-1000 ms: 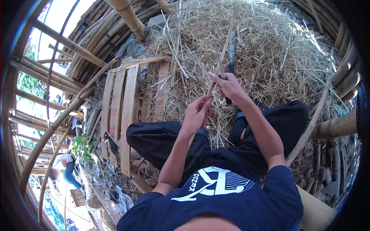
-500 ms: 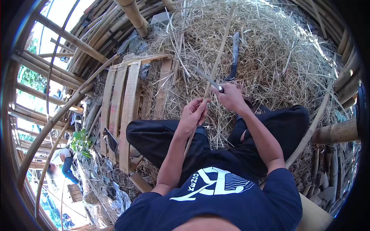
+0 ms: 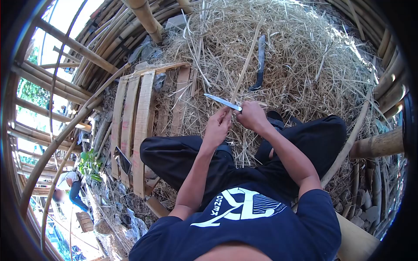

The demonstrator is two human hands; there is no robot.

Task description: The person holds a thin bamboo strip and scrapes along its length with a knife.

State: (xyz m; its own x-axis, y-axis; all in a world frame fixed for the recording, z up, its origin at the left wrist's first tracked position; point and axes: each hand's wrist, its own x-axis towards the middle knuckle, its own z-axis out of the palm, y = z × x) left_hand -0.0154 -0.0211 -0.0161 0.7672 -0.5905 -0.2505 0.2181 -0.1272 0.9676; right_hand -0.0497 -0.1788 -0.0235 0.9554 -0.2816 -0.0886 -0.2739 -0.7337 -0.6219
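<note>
Over the straw [image 3: 300, 78], scraping is apparently being shifted lower, with strip [image 3: 248, 56] gripped by left hand [image 3: 217, 128], knife [image 3: 219, 100] by right hand [image 3: 253, 116].

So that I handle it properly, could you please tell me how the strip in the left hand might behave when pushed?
The strip is probably fairly stiff, since it extends nearly straight beyond the left hand. It looks slender, so it is likely light. Pushed sideways at its far end, it might flex, given how long and thin it is.
</note>
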